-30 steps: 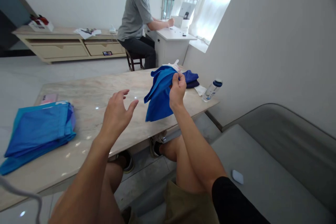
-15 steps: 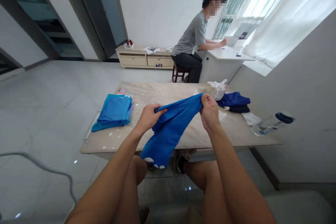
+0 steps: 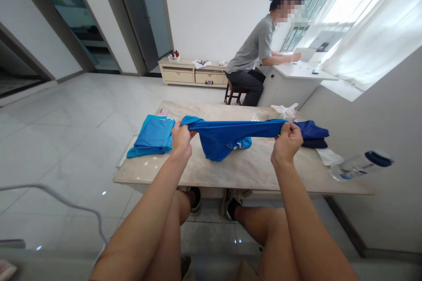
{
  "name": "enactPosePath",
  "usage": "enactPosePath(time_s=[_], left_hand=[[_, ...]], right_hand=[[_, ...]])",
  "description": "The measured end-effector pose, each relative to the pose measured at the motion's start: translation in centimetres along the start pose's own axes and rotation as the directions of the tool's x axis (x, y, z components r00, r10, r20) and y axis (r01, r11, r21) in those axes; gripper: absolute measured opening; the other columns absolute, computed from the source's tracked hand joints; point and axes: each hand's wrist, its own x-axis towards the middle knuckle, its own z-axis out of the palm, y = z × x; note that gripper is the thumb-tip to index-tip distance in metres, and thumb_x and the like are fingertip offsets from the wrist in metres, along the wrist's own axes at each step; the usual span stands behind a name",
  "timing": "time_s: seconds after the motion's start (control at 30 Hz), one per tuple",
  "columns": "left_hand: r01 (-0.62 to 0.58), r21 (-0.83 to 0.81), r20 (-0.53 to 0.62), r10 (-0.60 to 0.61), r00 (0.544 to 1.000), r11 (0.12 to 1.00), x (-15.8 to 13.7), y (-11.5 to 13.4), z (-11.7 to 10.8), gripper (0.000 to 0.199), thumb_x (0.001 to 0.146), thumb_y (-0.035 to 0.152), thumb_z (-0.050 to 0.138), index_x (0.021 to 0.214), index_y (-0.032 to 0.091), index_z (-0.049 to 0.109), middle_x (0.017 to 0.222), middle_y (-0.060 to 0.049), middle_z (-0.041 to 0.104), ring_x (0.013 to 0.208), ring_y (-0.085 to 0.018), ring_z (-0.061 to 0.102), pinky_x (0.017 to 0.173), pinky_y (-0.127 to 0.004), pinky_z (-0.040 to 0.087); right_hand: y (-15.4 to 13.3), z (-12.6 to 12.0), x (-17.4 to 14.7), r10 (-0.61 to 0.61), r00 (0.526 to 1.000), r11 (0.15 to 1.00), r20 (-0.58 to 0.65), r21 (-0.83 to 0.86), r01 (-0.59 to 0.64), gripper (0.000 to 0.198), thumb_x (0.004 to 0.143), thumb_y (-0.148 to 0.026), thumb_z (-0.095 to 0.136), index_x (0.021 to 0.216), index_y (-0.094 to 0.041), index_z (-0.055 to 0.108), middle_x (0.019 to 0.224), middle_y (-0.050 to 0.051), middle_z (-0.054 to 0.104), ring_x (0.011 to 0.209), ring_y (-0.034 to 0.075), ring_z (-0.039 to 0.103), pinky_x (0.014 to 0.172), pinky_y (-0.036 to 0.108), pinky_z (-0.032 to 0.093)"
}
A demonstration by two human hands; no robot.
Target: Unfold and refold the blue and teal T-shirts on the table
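Note:
A blue garment (image 3: 224,136), with a little white print on it, stretches sideways above the table (image 3: 250,173). My left hand (image 3: 182,140) pinches its left end, and my right hand (image 3: 287,142) grips the right end. Between them the upper edge is pulled taut, while the loose part hangs down in folds towards the tabletop. Its exact kind cannot be made out. Just left of my left hand lies a folded stack of lighter blue clothing (image 3: 153,136). Folded dark blue clothing (image 3: 311,130) is beside my right hand.
A clear bottle with a dark lid (image 3: 359,166) stands near the table's right end, by a white paper (image 3: 329,156). Behind my right hand is a white plastic bag (image 3: 286,110). Across the room a person (image 3: 253,46) sits at a white desk (image 3: 296,70).
My hands have moved apart and the garment is now drawn out flat between them. Its hanging end has risen from near my knees to over the table. The view has shifted slightly left.

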Motion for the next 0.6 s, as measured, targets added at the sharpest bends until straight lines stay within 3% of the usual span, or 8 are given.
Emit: enactPosePath(time_s=[0.13, 0.2, 0.23, 0.3, 0.37, 0.43, 0.5, 0.6], left_hand=[[0.016, -0.125, -0.101, -0.029, 0.994, 0.992, 0.6, 0.3, -0.7, 0.020, 0.092, 0.015, 0.057, 0.107, 0.021, 0.069, 0.082, 0.000, 0.074, 0.077, -0.014, 0.075, 0.084, -0.030, 0.064], [0.029, -0.034, 0.021, -0.028, 0.999, 0.999, 0.2, 0.3, -0.8, 0.018, 0.092, 0.018, 0.060, 0.107, 0.021, 0.070, 0.080, -0.001, 0.075, 0.074, -0.016, 0.075, 0.079, -0.031, 0.065], [0.057, 0.064, 0.135, -0.065, 0.989, 0.996, -0.3, 0.1, -0.8, 0.016, 0.091, 0.020, 0.063, 0.104, 0.020, 0.071, 0.079, -0.001, 0.075, 0.071, -0.017, 0.075, 0.075, -0.031, 0.065], [0.100, 0.300, 0.367, -0.212, 0.906, 0.949, -1.5, -0.4, -0.5, 0.011, 0.088, 0.024, 0.069, 0.097, 0.019, 0.072, 0.074, -0.002, 0.073, 0.064, -0.019, 0.073, 0.065, -0.030, 0.062], [0.095, 0.436, 0.485, -0.323, 0.813, 0.895, -2.8, -1.2, 0.1, 0.008, 0.086, 0.025, 0.072, 0.091, 0.019, 0.071, 0.068, -0.002, 0.070, 0.058, -0.018, 0.069, 0.057, -0.027, 0.058], [0.108, 0.413, 0.518, -0.331, 0.789, 0.904, -3.9, -1.7, 0.9, 0.010, 0.088, 0.027, 0.073, 0.086, 0.019, 0.068, 0.065, 0.000, 0.067, 0.054, -0.016, 0.065, 0.053, -0.024, 0.054], [0.169, 0.293, 0.495, -0.301, 0.815, 0.941, -4.4, -1.8, 1.7, 0.013, 0.088, 0.027, 0.074, 0.084, 0.020, 0.065, 0.063, 0.002, 0.065, 0.051, -0.014, 0.062, 0.051, -0.022, 0.051], [0.297, 0.046, 0.398, -0.290, 0.870, 0.954, -4.4, -1.3, 2.4, 0.013, 0.090, 0.024, 0.071, 0.081, 0.019, 0.063, 0.063, 0.002, 0.065, 0.051, -0.014, 0.062, 0.052, -0.023, 0.053]], right_hand=[[-0.9, -1.7, -0.5, -0.197, 0.976, 0.963, 0.094, -0.170, 0.211, 0.057, 0.100, -0.074, 0.062, 0.108, -0.018, 0.068, 0.075, -0.001, 0.062, 0.067, 0.016, 0.057, 0.068, 0.030, 0.050], [-1.3, -2.2, -1.1, -0.210, 0.914, 0.921, 0.348, -0.243, 0.304, 0.047, 0.106, -0.064, 0.057, 0.108, -0.019, 0.071, 0.082, 0.003, 0.069, 0.073, 0.019, 0.063, 0.074, 0.033, 0.053], [-1.3, -2.2, -1.6, -0.143, 0.840, 0.901, 0.524, -0.282, 0.329, 0.041, 0.107, -0.058, 0.058, 0.107, -0.019, 0.072, 0.085, 0.004, 0.072, 0.077, 0.020, 0.066, 0.077, 0.034, 0.055], [-0.7, -1.9, -2.6, 0.090, 0.602, 0.861, 0.794, -0.366, 0.353, 0.029, 0.104, -0.046, 0.064, 0.110, -0.020, 0.075, 0.096, 0.008, 0.077, 0.088, 0.023, 0.072, 0.085, 0.036, 0.058], [0.1, -1.2, -3.8, 0.276, 0.385, 0.833, 0.881, -0.419, 0.361, 0.036, 0.096, -0.039, 0.076, 0.126, -0.020, 0.074, 0.120, 0.013, 0.079, 0.107, 0.027, 0.075, 0.097, 0.039, 0.059], [1.0, -0.4, -5.2, 0.346, 0.276, 0.826, 0.897, -0.431, 0.363, 0.067, 0.087, -0.039, 0.087, 0.147, -0.020, 0.065, 0.147, 0.016, 0.069, 0.131, 0.032, 0.069, 0.113, 0.044, 0.055], [1.8, 0.4, -6.6, 0.372, 0.237, 0.833, 0.898, -0.435, 0.342, 0.088, 0.081, -0.045, 0.093, 0.157, -0.021, 0.058, 0.161, 0.018, 0.058, 0.146, 0.037, 0.059, 0.124, 0.050, 0.047], [2.5, 1.0, -8.7, 0.371, 0.240, 0.867, 0.897, -0.427, 0.256, 0.104, 0.076, -0.057, 0.096, 0.163, -0.021, 0.053, 0.159, 0.019, 0.060, 0.150, 0.042, 0.055, 0.128, 0.057, 0.042]])
